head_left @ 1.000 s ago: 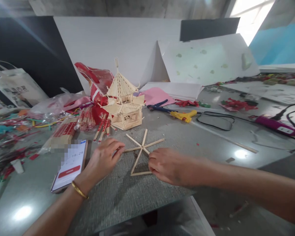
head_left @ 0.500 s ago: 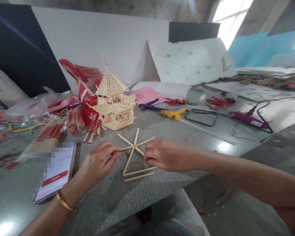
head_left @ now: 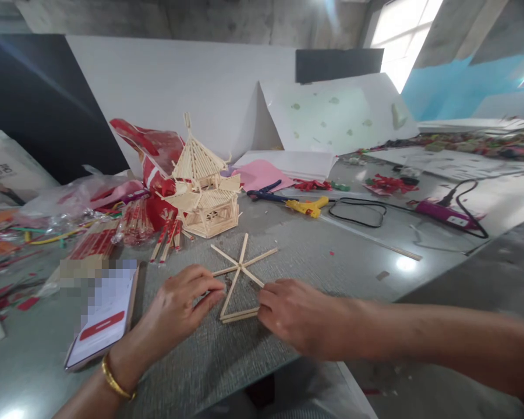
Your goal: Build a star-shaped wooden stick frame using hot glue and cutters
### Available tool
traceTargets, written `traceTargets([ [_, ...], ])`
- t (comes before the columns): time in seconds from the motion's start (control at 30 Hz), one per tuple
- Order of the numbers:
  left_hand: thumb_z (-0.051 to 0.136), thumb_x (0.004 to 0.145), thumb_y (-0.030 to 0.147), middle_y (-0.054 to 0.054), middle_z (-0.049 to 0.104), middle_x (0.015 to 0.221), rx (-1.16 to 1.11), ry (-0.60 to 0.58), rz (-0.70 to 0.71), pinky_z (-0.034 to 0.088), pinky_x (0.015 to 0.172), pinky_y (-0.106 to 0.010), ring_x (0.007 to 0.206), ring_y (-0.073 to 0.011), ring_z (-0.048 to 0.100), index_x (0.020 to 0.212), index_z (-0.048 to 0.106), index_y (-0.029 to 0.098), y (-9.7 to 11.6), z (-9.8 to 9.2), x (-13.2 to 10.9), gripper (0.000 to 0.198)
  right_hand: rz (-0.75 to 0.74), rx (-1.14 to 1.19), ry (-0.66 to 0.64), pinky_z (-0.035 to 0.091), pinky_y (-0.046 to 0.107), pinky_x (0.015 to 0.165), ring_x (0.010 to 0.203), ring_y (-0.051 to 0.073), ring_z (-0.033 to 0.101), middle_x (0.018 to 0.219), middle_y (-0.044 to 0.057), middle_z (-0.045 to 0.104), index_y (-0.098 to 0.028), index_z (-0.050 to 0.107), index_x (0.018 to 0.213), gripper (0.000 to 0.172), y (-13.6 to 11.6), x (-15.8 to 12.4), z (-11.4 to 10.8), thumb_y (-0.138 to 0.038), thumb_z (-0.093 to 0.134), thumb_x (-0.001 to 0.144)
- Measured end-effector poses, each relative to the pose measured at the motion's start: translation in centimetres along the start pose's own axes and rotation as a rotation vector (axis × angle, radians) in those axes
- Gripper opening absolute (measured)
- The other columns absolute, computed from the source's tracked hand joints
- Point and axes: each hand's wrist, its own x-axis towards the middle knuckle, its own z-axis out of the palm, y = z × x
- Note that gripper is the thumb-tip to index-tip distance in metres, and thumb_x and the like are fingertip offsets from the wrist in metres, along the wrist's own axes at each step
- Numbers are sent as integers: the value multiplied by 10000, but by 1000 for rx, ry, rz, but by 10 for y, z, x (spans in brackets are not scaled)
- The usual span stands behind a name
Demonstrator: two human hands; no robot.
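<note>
Six thin wooden sticks form a star-shaped frame [head_left: 240,266] flat on the table, with another stick running right from its lower leg. A loose wooden stick [head_left: 238,318] lies close along that crosspiece, at its near side. My right hand [head_left: 294,317] has its fingers closed at the right end of the loose stick, hiding the tips of both. To the left of the lower leg, my left hand [head_left: 192,297] hovers with thumb and forefinger slightly apart and nothing visible between them. A stick-built pagoda model [head_left: 207,186] stands behind the frame.
A phone [head_left: 105,320] lies left of my left hand. Red-wrapped stick bundles [head_left: 94,241] lie beyond it. A yellow glue gun [head_left: 308,206], dark-handled pliers [head_left: 264,191] and a purple power strip [head_left: 445,214] sit farther back. The table's front edge runs beneath my right forearm.
My right hand has moved down from the star's right spoke to the loose stick, which now lies nearer the crosspiece. My left hand has come off the left spoke and shifted slightly right and down.
</note>
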Motion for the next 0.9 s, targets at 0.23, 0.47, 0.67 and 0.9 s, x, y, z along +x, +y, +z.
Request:
traceTargets([
  [0.23, 538, 901, 258, -3, 635, 813, 37, 82, -27, 467, 688, -234, 744, -124, 613, 900, 647, 200, -9, -3, -2, 124, -19, -92, 11, 345, 313, 511, 684, 199, 518, 740, 82, 582, -128, 621, 778, 84, -1, 8, -4, -141, 539, 791],
  [0.47, 518, 904, 333, 9, 658, 820, 104, 170, -112, 467, 705, -256, 754, -144, 628, 878, 642, 225, -15, -16, -2, 167, -110, -105, -40, 282, 299, 481, 646, 174, 491, 703, 74, 588, -147, 633, 742, 30, 2, 8, -10, -144, 606, 731],
  [0.67, 552, 875, 362, 23, 671, 901, 180, 374, -293, 458, 790, -279, 825, -164, 619, 910, 654, 259, -22, -29, -4, 149, 208, -129, 41, 234, 284, 503, 595, 134, 471, 722, 55, 586, -141, 615, 762, 176, 67, 6, -35, -159, 473, 864],
  [0.9, 587, 859, 292, 28, 669, 860, 267, 567, -265, 461, 791, -254, 788, -134, 615, 919, 674, 251, -20, -35, -3, 114, 422, -114, -49, 256, 262, 547, 658, 149, 534, 787, 73, 635, -132, 647, 781, 165, 166, 28, 5, -166, 494, 831],
])
